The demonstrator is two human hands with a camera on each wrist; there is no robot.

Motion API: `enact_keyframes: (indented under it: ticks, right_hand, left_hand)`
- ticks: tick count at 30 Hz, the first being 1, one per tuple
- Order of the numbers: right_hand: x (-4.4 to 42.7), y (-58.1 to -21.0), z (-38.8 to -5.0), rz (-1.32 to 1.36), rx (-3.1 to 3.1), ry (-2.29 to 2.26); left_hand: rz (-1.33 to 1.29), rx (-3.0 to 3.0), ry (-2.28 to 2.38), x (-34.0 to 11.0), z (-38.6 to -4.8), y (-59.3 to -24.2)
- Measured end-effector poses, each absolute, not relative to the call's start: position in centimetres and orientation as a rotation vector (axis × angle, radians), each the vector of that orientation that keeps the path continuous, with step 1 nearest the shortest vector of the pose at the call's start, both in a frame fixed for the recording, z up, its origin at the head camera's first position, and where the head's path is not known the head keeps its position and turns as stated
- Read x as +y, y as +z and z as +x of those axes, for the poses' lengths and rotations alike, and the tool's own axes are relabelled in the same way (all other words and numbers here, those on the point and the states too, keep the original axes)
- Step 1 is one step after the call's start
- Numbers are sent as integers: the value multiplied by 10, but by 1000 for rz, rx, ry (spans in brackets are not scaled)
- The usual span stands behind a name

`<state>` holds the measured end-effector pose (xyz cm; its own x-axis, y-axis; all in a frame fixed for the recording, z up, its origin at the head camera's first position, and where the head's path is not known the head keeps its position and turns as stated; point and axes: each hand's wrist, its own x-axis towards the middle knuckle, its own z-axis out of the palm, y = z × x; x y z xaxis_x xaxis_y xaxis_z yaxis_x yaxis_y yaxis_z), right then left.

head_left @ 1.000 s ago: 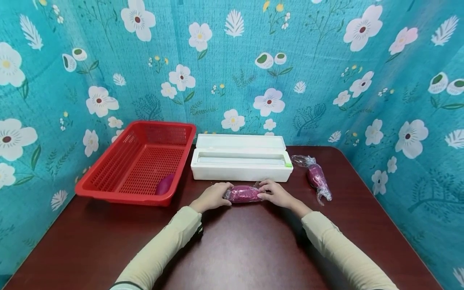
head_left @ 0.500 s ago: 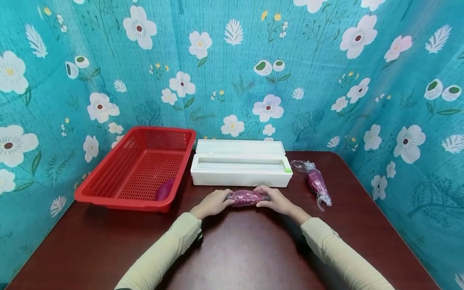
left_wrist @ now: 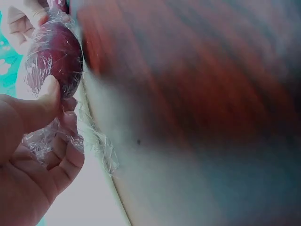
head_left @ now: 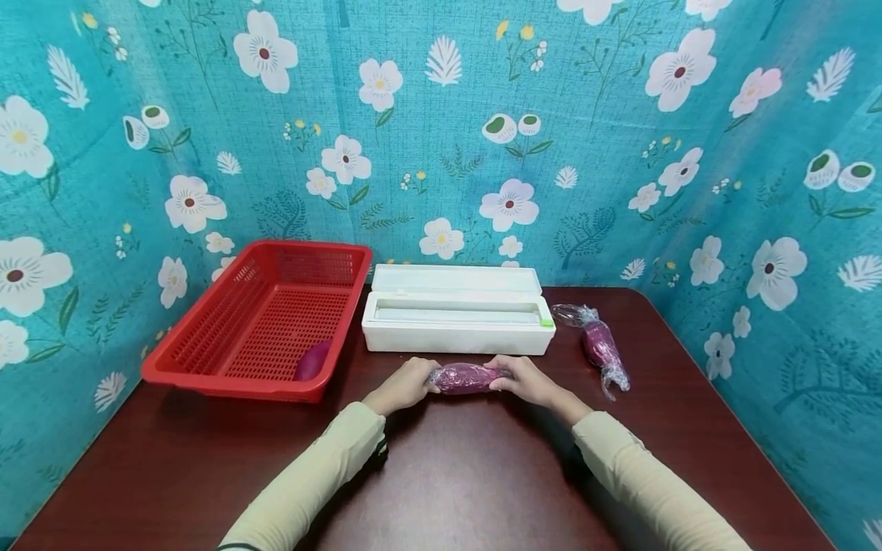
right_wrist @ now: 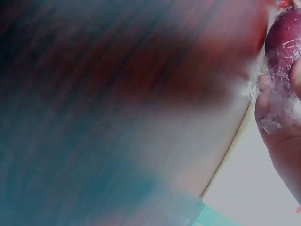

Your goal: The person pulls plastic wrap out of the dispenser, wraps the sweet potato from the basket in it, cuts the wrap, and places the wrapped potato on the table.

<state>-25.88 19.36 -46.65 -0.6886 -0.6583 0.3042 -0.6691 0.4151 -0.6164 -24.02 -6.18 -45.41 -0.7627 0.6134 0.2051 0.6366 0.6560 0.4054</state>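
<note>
1. Purple bundle [head_left: 462, 379] in clear wrap [left_wrist: 40, 143] is between both hands, in front of the white box [head_left: 455, 340], toward the far edge of the table [head_left: 455, 490].
2. Left hand [head_left: 408, 383]: fingers and thumb bent, pinching one wrapped end.
3. Right hand [head_left: 529, 383]: the same, on the other end.
4. It looks like the twisting-the-ends step.
5. Next seems to need a snug pinch and gentle turning, so nothing tears.
6. Another wrapped bundle [head_left: 602, 344] lies near the right edge.

from my remote seat i make out a curtained-off nook, though i can't tell whether it belongs to a home. teal flowered cloth [head_left: 427, 119] hangs behind and along both sides of a dark reddish-brown table [head_left: 468, 482].
</note>
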Motion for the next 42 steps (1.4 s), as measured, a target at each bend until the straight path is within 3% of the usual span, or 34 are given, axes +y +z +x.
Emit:
enact_keyframes:
  ticks: [11, 24, 34, 42]
  right_hand:
    - [204, -448, -253, 1018, -2752, 1286]
    - [248, -430, -240, 671, -2608, 1431]
    - [280, -406, -231, 278, -2485, 1278]
    - [288, -408, -232, 28, -2441, 1242]
  left_hand:
    - [-1010, -2818, -872, -60, -240, -453]
    - [-825, -2787, -1138, -64, -241, -453]
    - [-972, -2757, -1162, -68, -239, -450]
    - [-1011, -2794, -1139, -69, -237, -451]
